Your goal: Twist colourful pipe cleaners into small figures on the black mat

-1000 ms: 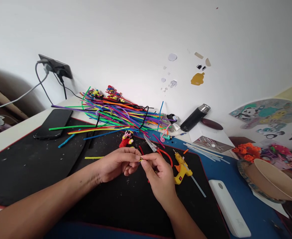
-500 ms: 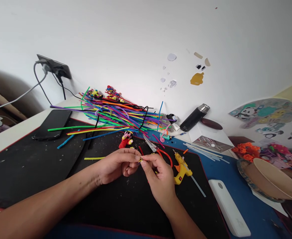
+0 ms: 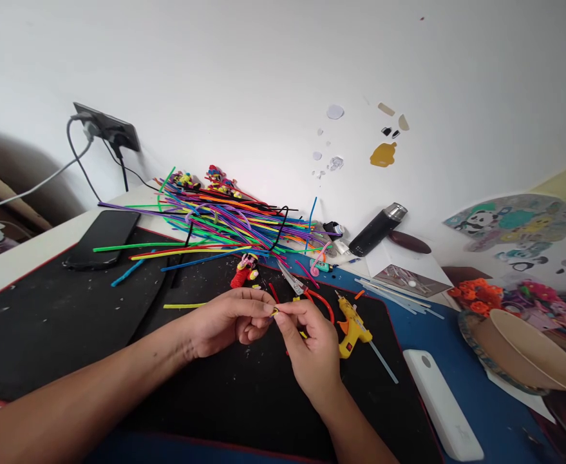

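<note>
My left hand (image 3: 237,319) and my right hand (image 3: 311,338) meet fingertip to fingertip over the black mat (image 3: 225,399). Between them they pinch a small yellow and dark piece (image 3: 275,312), mostly covered by the fingers. Just beyond lies a small red, yellow and black figure (image 3: 245,270). Scissors (image 3: 290,280) with red handles rest behind my right hand, which hides part of them. To its right is a yellow glue gun (image 3: 354,328) with a clear stick in its back. A yellow stem (image 3: 183,306) lies beyond my left wrist.
A heap of coloured pipe cleaners (image 3: 225,219) spreads along the wall. A phone (image 3: 103,238) lies at left. At right are a black flask (image 3: 378,229), glue sticks (image 3: 398,295), a white box-like device (image 3: 442,403) and a beige bowl (image 3: 534,348).
Both hands stay nearly in place, pinching the small piece; it sits slightly differently between the fingertips. The camera view has shifted very slightly.
</note>
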Demonstrator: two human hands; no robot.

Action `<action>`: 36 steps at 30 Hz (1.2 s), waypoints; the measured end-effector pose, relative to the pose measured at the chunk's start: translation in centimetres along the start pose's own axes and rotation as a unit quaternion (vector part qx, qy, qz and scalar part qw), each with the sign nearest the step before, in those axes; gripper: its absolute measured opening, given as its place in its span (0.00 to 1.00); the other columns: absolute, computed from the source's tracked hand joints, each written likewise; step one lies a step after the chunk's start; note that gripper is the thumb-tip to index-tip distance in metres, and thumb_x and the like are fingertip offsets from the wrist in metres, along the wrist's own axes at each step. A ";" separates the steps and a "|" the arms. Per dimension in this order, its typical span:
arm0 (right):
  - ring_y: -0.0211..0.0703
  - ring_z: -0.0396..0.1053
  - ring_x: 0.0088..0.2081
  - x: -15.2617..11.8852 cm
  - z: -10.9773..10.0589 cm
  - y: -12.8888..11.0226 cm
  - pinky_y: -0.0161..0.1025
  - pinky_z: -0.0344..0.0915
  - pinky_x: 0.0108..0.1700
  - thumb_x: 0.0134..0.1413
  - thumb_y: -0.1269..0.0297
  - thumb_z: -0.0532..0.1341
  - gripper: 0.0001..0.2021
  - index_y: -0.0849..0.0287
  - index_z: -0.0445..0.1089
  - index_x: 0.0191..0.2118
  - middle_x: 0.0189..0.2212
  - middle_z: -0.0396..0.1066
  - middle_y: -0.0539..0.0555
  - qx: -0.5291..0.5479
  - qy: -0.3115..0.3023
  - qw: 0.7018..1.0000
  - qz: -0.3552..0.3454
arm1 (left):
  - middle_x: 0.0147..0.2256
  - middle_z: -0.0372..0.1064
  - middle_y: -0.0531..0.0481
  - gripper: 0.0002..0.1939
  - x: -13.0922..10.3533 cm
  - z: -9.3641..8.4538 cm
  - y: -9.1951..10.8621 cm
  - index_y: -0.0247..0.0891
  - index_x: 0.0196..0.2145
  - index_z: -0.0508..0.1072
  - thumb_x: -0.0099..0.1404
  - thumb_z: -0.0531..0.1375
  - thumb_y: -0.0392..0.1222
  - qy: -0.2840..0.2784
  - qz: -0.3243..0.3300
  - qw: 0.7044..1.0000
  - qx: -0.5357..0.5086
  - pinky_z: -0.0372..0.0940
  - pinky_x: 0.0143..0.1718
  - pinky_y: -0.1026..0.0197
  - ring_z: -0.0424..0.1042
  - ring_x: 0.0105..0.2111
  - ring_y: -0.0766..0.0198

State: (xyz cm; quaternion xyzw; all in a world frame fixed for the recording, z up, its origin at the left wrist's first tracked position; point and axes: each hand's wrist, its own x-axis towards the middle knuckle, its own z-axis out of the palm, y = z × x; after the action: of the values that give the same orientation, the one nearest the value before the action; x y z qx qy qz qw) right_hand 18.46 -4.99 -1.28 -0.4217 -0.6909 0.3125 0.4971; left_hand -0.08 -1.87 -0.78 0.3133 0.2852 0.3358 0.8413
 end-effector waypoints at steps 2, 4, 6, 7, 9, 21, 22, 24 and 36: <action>0.38 0.64 0.23 0.0 0.0 0.0 0.35 0.63 0.25 0.68 0.63 0.63 0.04 0.56 0.76 0.41 0.24 0.70 0.47 -0.004 0.001 1.000 -0.004 | 0.22 0.63 0.55 0.14 -0.1 0.0 0.0 0.33 0.29 0.74 0.54 0.74 0.43 0.000 -0.001 1.000 0.002 0.42 0.20 0.67 0.59 0.20 0.72; 0.38 0.65 0.23 0.0 -0.1 -0.1 0.35 0.64 0.26 0.68 0.63 0.63 0.05 0.56 0.76 0.41 0.24 0.71 0.48 -0.010 0.000 1.000 -0.004 | 0.22 0.64 0.55 0.15 -0.1 0.0 0.1 0.33 0.29 0.74 0.53 0.74 0.43 0.000 -0.002 1.000 0.006 0.43 0.20 0.67 0.59 0.19 0.72; 0.38 0.65 0.23 0.0 -0.1 -0.2 0.36 0.64 0.26 0.68 0.63 0.63 0.05 0.56 0.76 0.41 0.25 0.72 0.49 -0.017 -0.002 1.000 -0.001 | 0.23 0.65 0.54 0.15 -0.1 0.0 0.1 0.33 0.28 0.75 0.53 0.74 0.44 0.003 -0.003 1.000 0.012 0.43 0.20 0.67 0.60 0.19 0.72; 0.39 0.66 0.23 0.0 -0.2 -0.2 0.36 0.64 0.27 0.68 0.62 0.63 0.06 0.56 0.76 0.41 0.26 0.73 0.50 -0.019 -0.003 1.000 0.000 | 0.23 0.65 0.54 0.15 -0.1 -0.1 0.1 0.33 0.29 0.75 0.53 0.75 0.44 0.005 -0.003 1.000 0.014 0.44 0.20 0.67 0.60 0.19 0.72; 0.39 0.66 0.24 0.0 -0.2 -0.3 0.37 0.65 0.27 0.68 0.62 0.63 0.06 0.56 0.77 0.41 0.26 0.73 0.50 -0.023 -0.005 1.000 -0.001 | 0.22 0.66 0.54 0.15 -0.1 -0.1 0.1 0.33 0.29 0.75 0.53 0.75 0.45 0.008 -0.003 1.000 0.019 0.45 0.20 0.67 0.61 0.19 0.71; 0.38 0.66 0.24 0.3 -0.4 -0.3 0.35 0.64 0.28 0.67 0.62 0.64 0.06 0.56 0.78 0.40 0.26 0.74 0.50 -0.002 0.001 1.000 0.005 | 0.23 0.69 0.53 0.14 0.0 -0.4 -0.1 0.34 0.31 0.77 0.55 0.75 0.44 0.012 0.001 1.000 0.027 0.48 0.21 0.68 0.64 0.21 0.70; 0.38 0.66 0.24 0.3 -0.4 -0.3 0.35 0.64 0.28 0.67 0.62 0.64 0.06 0.57 0.78 0.40 0.26 0.73 0.50 -0.002 0.001 1.000 0.006 | 0.23 0.69 0.53 0.14 -0.1 -0.4 -0.1 0.34 0.31 0.76 0.55 0.75 0.44 0.016 0.005 0.999 0.027 0.49 0.21 0.68 0.64 0.21 0.70; 0.38 0.66 0.24 0.3 -0.3 -0.2 0.35 0.65 0.28 0.67 0.61 0.64 0.07 0.57 0.78 0.40 0.26 0.74 0.50 -0.003 0.002 1.000 0.012 | 0.24 0.69 0.53 0.14 -0.1 -0.3 -0.2 0.34 0.31 0.76 0.55 0.75 0.44 0.023 0.012 0.999 0.027 0.49 0.21 0.67 0.64 0.21 0.70; 0.40 0.68 0.25 0.1 -0.2 0.4 0.37 0.66 0.28 0.68 0.61 0.63 0.07 0.56 0.77 0.43 0.28 0.76 0.52 -0.011 -0.009 0.999 0.031 | 0.22 0.68 0.54 0.14 0.2 -0.1 -0.4 0.35 0.30 0.74 0.57 0.73 0.46 0.041 0.068 0.995 0.068 0.52 0.22 0.66 0.63 0.21 0.69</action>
State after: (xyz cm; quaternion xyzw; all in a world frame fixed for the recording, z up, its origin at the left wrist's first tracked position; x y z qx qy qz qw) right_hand 18.69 -4.70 -1.51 -0.4453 -0.6854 0.3239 0.4765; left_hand 0.15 -1.90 -1.23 0.3742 0.3197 0.3850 0.7807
